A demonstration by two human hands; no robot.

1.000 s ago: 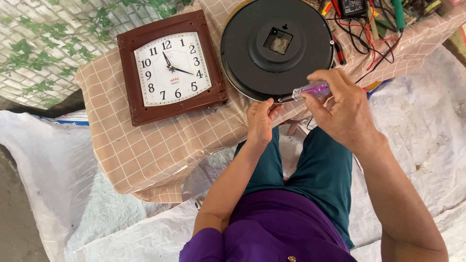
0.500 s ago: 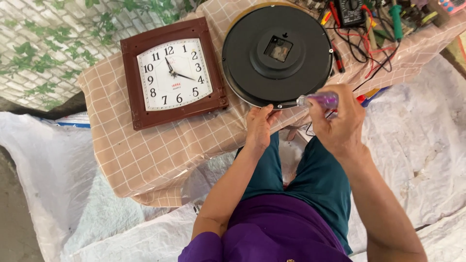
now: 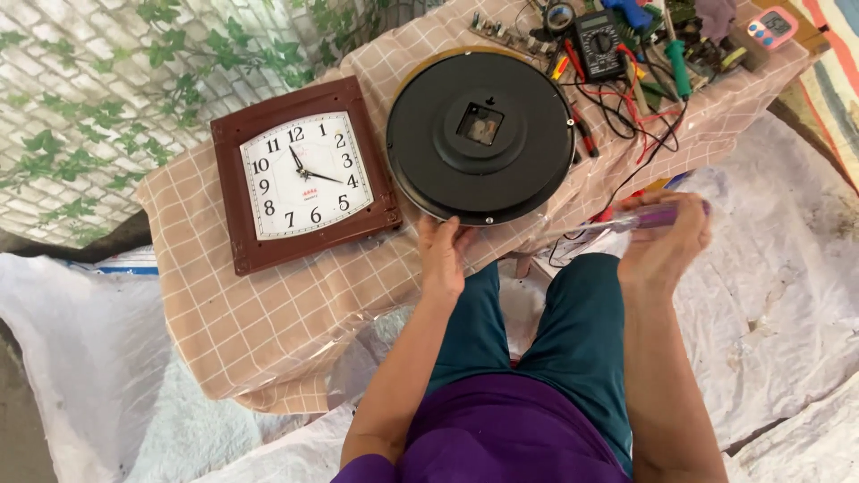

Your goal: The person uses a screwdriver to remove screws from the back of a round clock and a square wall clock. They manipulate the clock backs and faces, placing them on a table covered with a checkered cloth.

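since earlier, the right hand (image 3: 667,246) has been drawn rightward, grip closed on the screwdriver (image 3: 640,218); the left hand (image 3: 445,255), fingers loosely curled, steadies the light, fragile round clock (image 3: 480,134) by its rim.

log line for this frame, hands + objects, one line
left hand: steadies rim of round black clock, face down | right hand: holds purple-handled screwdriver, tip toward clock edge | square brown clock: face up, apart on checked cloth

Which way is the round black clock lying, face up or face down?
Face down. The round black clock shows its plain back with a square recess at the centre, no dial or hands; the left hand touches its near rim.
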